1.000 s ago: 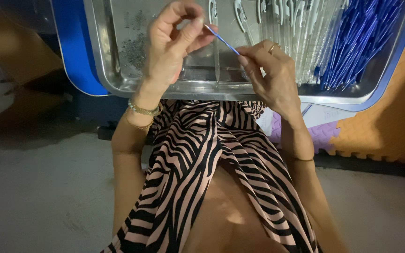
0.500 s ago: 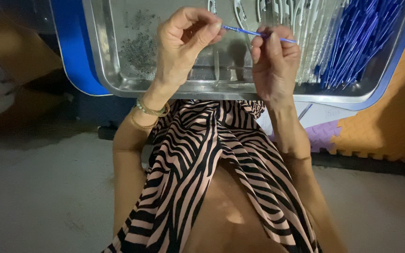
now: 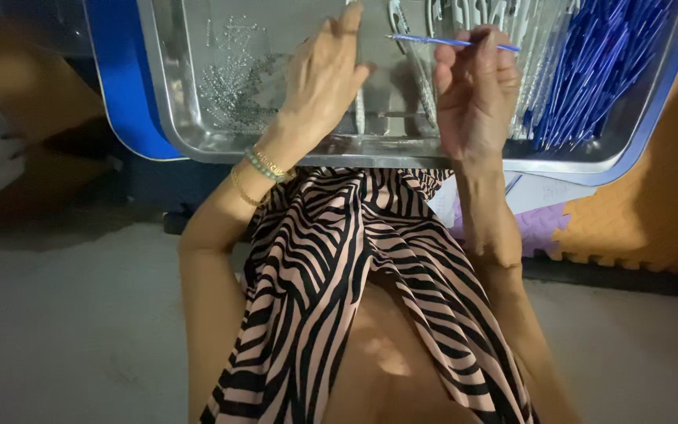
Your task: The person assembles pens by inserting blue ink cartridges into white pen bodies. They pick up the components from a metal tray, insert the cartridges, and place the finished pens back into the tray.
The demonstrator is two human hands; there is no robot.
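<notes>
Head view, steeply down, close over tray [image 3: 198, 141]

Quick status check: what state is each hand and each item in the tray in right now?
Right hand: shut on thin blue rod, held level over the tray.
Left hand: open, fingers stretched over the tray, holding nothing visible.
Metal tray: sits flat, holding parts.
Blue rods: piled at the right side.
Small metal bits: scattered loose at the left.
</notes>
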